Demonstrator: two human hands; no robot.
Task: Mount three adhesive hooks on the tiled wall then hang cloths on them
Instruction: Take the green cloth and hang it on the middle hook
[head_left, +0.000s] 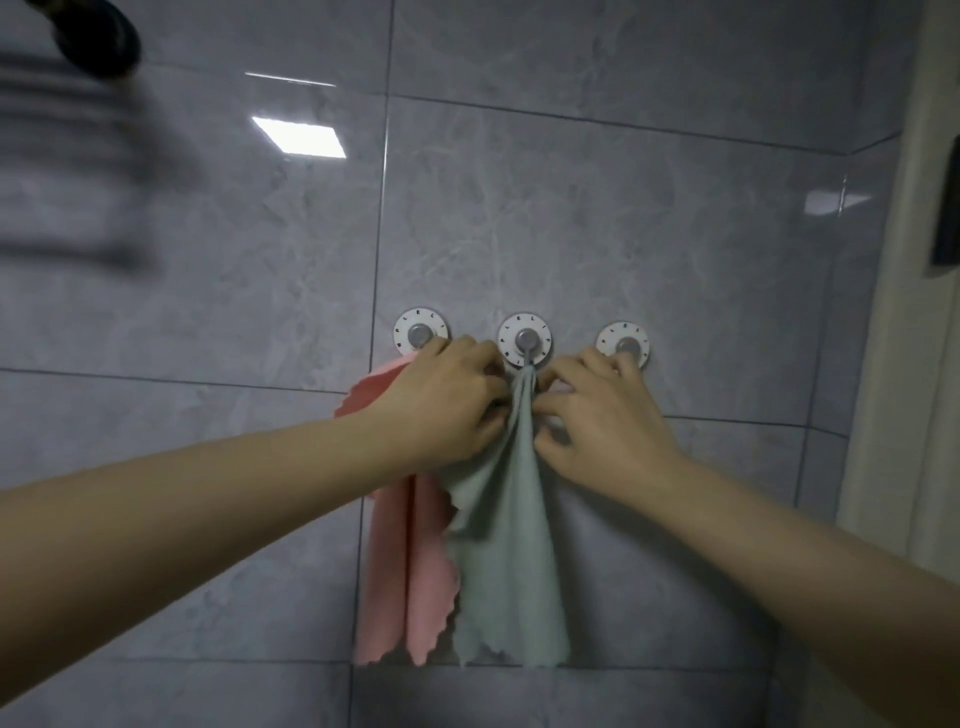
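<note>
Both hands (447, 400) (602, 415) pinch the green cloth (506, 545) between them.

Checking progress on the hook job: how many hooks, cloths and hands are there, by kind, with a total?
Hooks: 3 (left hook, middle hook, right hook)
Cloths: 2 (pink cloth, green cloth)
Hands: 2 (left hand, right hand)
Total: 7

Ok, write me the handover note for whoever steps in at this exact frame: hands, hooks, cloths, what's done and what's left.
Left hand and right hand both pinch the green cloth just under the middle hook, where its top hangs.
Pink cloth hangs below the left hook, its top hidden behind the left hand.
Right hook carries nothing.
Done: three hooks on the tiled wall, pink cloth up.
Left: let go of the green cloth, hang a third; none in view.
</note>
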